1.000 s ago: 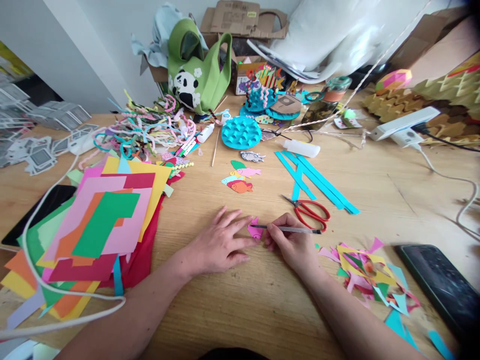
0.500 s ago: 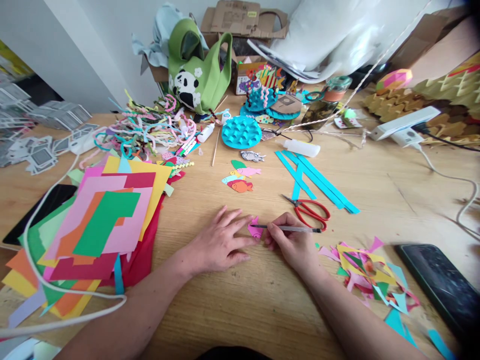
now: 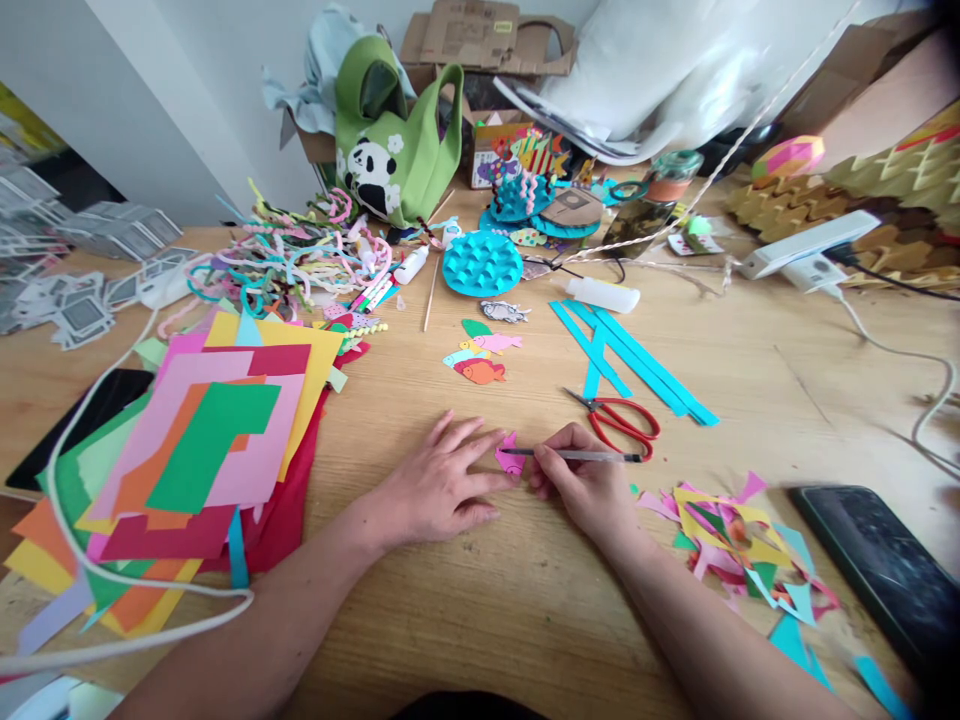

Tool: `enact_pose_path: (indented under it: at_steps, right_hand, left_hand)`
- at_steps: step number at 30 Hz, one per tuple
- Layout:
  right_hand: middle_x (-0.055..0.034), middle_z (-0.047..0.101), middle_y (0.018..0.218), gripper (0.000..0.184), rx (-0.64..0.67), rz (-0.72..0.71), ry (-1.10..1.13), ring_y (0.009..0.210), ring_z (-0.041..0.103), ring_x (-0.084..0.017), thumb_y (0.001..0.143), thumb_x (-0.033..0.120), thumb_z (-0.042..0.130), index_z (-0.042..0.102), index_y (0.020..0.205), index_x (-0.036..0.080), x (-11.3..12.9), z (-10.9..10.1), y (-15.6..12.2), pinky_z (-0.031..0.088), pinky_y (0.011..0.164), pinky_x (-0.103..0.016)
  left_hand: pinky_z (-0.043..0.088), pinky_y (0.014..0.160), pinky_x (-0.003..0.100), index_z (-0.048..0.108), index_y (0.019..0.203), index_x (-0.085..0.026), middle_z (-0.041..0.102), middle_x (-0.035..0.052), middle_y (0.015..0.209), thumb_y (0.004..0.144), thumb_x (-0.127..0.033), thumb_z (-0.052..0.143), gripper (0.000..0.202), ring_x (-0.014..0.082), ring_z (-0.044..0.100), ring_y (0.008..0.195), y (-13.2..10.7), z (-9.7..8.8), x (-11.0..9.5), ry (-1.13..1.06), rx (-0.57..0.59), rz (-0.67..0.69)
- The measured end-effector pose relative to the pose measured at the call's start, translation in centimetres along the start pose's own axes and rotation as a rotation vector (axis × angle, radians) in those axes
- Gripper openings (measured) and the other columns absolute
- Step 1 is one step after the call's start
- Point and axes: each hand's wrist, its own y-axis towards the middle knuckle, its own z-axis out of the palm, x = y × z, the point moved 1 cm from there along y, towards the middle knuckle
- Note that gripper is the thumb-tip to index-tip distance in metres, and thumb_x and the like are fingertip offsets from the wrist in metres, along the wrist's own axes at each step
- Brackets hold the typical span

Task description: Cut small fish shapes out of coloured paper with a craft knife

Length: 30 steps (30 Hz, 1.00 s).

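Note:
My right hand (image 3: 581, 480) grips a pen (image 3: 585, 455), its tip resting on a small magenta paper fish (image 3: 511, 457). Drawn lines show on the fish. My left hand (image 3: 454, 478) lies flat with fingers spread, its fingertips touching the left edge of the fish against the table. Beyond the hands lie several cut paper fish, among them an orange fish (image 3: 484, 371) and a pink fish (image 3: 501, 342). Red-handled scissors (image 3: 624, 422) rest just past my right hand, with blue paper strips (image 3: 637, 360) behind them.
Stacked coloured paper (image 3: 214, 440) covers the left side, crossed by a white cable (image 3: 67, 430). Paper scraps (image 3: 739, 530) and a phone (image 3: 874, 570) lie on the right. Farther back are a blue scalloped disc (image 3: 482, 264), a glue bottle (image 3: 604, 294), pipe cleaners (image 3: 300, 250) and a green bag (image 3: 405, 150).

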Motion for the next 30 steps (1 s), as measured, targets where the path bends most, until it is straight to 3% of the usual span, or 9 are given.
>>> enact_pose_path:
  at_steps: [30]
  right_hand:
    - [0.0003,0.064,0.053,0.032,0.031,0.004,0.031,0.041,0.056,-0.012,0.081,0.045,0.069,0.049,0.072,0.021,-0.28,-0.15,0.04,0.045,0.04,-0.021]
  left_hand:
    - [0.016,0.115,0.061,0.059,0.13,-0.033,0.038,0.0064,0.152,0.092,-0.044,0.057,0.039,0.0322,0.025,0.143,0.0,-0.1,-0.01,0.008,0.016,0.0]
